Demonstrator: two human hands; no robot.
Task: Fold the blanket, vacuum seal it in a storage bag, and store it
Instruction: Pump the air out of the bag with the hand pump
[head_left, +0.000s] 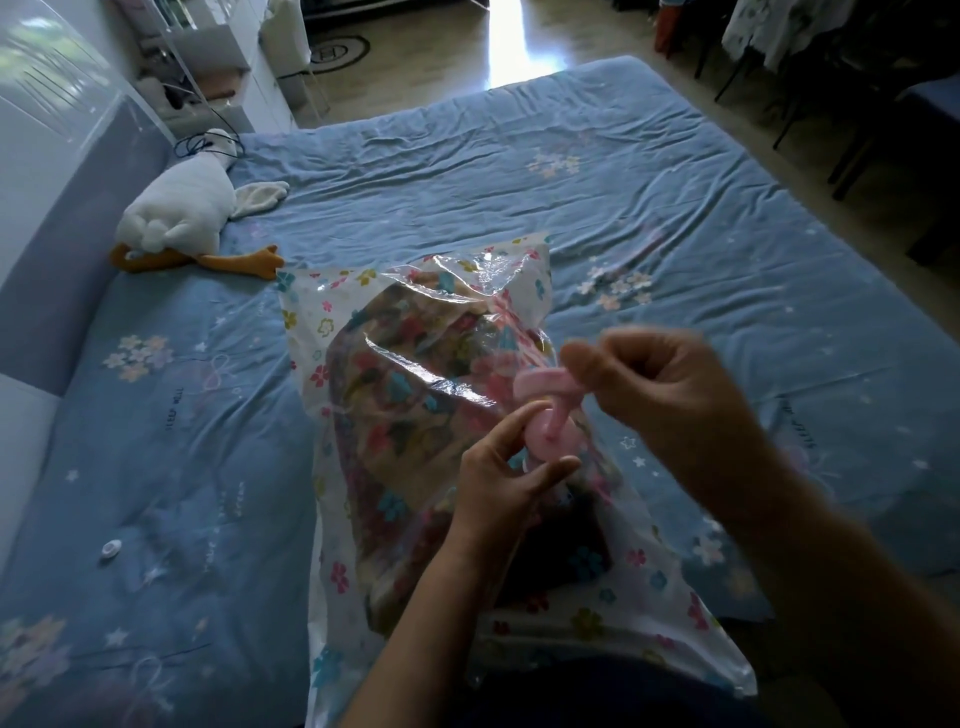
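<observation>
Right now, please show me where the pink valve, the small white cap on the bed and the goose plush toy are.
pink valve (544, 436): head view, on its round body.
small white cap (110, 548): head view, on its centre.
goose plush toy (174, 208): head view, on its white back.

the storage bag (415, 364) is filling the middle of the bed (675, 208); a plush goose (176, 208) and a small white cap (110, 548) are lying at left; the right side is lying open.
</observation>
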